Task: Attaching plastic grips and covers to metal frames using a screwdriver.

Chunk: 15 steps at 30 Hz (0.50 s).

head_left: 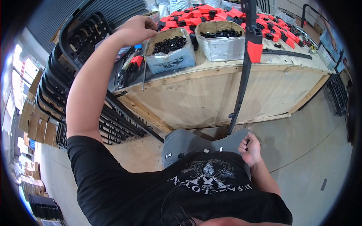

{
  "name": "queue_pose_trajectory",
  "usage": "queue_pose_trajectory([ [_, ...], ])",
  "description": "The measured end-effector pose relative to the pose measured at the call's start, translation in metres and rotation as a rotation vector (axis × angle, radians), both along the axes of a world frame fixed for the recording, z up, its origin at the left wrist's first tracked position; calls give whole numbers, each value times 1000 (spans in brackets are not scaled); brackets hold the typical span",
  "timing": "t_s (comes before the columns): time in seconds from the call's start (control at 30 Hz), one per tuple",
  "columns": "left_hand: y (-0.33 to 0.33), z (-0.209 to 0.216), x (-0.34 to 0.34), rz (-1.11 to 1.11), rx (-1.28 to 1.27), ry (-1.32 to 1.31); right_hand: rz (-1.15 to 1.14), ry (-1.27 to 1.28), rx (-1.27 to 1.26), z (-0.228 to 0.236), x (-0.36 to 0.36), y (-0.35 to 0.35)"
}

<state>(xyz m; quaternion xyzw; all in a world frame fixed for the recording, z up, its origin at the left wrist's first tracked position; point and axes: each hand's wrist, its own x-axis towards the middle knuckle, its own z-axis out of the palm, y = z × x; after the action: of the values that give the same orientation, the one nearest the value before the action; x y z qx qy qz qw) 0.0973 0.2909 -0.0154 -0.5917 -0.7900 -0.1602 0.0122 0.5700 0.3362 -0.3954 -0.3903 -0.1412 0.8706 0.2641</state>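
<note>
My left hand (pixel 138 28) reaches out over the far left of the workbench, just beyond a box of small black parts (pixel 170 60). Its fingers curl inward toward the thumb; whatever lies between them is hidden. Close to my right thigh, my right hand (pixel 250 149) is closed with the palm turned up, and small black pieces show between its fingers, too small to name. A dark metal bar (pixel 241 94) with a red plastic piece (pixel 255 52) on it stands upright between my legs and the bench, touched by neither hand.
A second box (pixel 222 49), wrapped in clear film, holds black hardware. Red and black plastic pieces (pixel 196 15) pile up behind it on the wooden bench (pixel 203 96). Curved black metal frames (pixel 54 84) stand stacked at left; cardboard boxes (pixel 39 126) lie beyond.
</note>
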Motion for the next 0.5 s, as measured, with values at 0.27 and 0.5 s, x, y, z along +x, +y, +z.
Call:
queue_pose_trajectory([
  [0.27, 14, -89, 174, -745, 360, 149, -148, 458, 7, 57, -62, 6],
  [0.5, 4, -198, 238, -933, 48, -6, -134, 380, 168, 90, -74, 1],
])
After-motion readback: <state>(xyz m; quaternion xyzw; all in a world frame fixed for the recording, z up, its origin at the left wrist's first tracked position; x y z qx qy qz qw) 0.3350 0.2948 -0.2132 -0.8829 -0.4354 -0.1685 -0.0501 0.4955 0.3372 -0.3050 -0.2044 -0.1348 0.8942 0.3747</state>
